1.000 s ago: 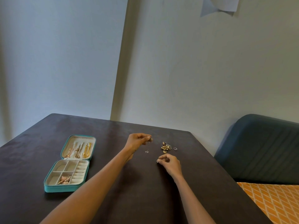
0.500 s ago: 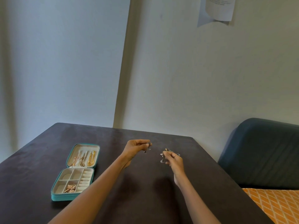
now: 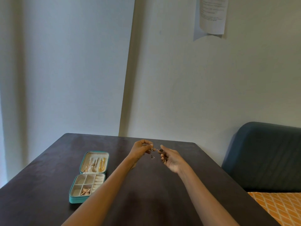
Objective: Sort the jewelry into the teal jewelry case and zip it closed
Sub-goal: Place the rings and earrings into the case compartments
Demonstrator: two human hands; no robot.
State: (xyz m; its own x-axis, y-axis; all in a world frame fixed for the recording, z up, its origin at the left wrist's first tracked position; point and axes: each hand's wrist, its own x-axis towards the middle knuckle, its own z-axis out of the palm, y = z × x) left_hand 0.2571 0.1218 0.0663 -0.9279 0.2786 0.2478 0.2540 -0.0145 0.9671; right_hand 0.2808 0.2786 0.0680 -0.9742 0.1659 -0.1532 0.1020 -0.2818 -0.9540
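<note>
The teal jewelry case lies open on the dark surface, well to the left of both hands and just beside the left forearm. Its far half, the lid, holds several gold chains laid side by side against the cream lining. The near half is split into small square compartments with a set of padded ring rolls to their right; a small cluster of gold pieces sits in the near right square compartment, while the other squares look bare.

Above the middle of the surface, the left hand is curled with thumb and forefinger pinched together on a tiny piece of jewelry, and a small clear drop hangs beneath it. The right hand faces it, palm turned up and fingers loosely bent, cupping a few small dark and gold bits; its fingertips come almost against the left hand's pinch. The held pieces are too small and blurred to name, and I cannot tell if the two hands share one item.

Nothing stands between the hands and the case. A dark blue padded backrest rises at the right, with an orange diamond-patterned cover below it, cut off by the frame. A curling sheet of paper hangs on the wall, its print unreadable and its top cropped.
</note>
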